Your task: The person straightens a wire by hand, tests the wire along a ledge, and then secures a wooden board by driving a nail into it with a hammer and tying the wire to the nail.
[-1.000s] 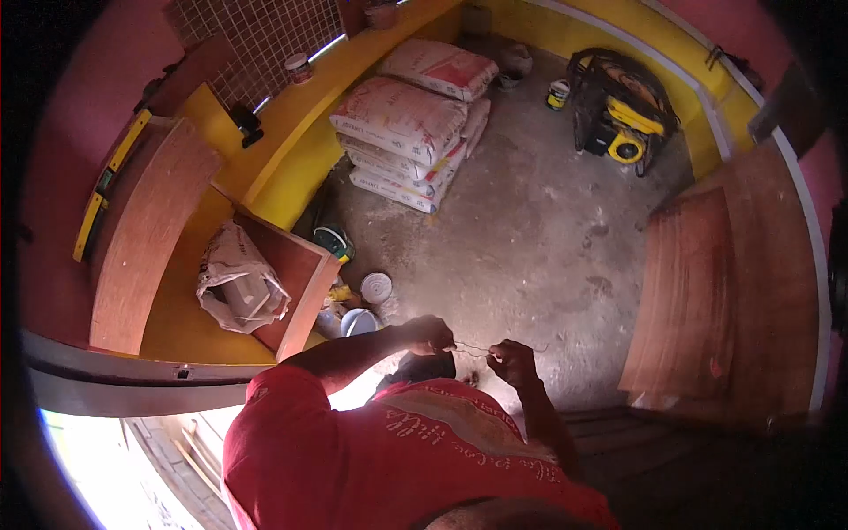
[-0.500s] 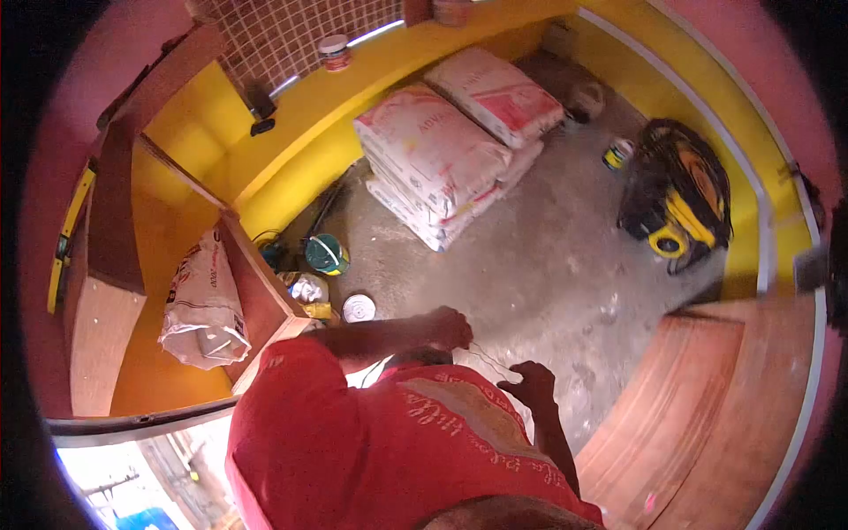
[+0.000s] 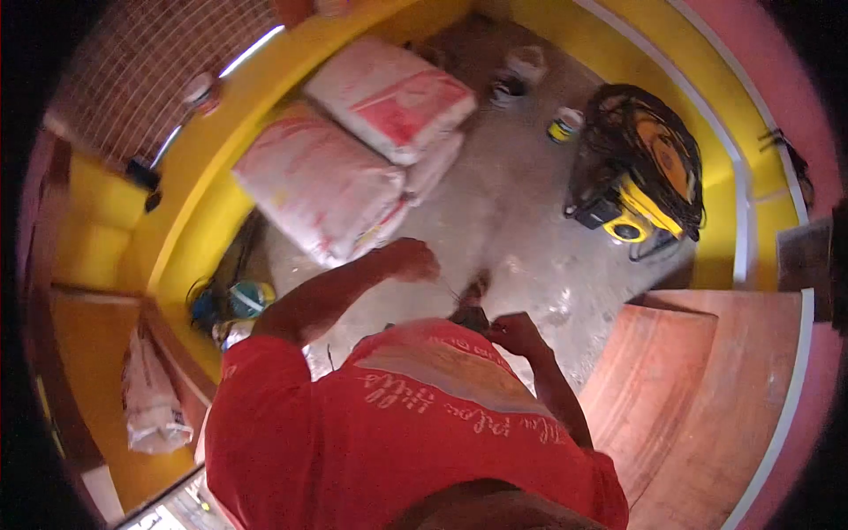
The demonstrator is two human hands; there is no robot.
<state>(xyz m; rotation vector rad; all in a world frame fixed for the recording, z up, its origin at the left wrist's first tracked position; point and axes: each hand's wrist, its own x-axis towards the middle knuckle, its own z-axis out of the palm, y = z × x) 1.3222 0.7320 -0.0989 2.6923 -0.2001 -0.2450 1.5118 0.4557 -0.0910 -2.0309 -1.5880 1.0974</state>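
Note:
My left hand (image 3: 411,261) is held out in front of my red shirt, fingers curled closed, near the lower edge of the stacked bags. A thin, pale string (image 3: 450,289) runs down from it toward my right hand and is hard to follow against the floor. My right hand (image 3: 517,334) is lower and closer to my body, with its fingers pinched together at the string's other side. Part of a foot (image 3: 477,287) shows on the floor between the hands.
Large paper bags (image 3: 318,181) lie stacked by the yellow wall. A yellow-and-black machine with coiled cable (image 3: 649,177) stands right, near a small paint tin (image 3: 565,125). Wooden boards (image 3: 680,389) are at lower right. A green bucket (image 3: 250,300) and an open sack (image 3: 155,397) are left.
My left hand has moved up and away from my body, farther from my right hand. My right hand has shifted slightly upward. The view has turned, so the bags and machine appear farther left.

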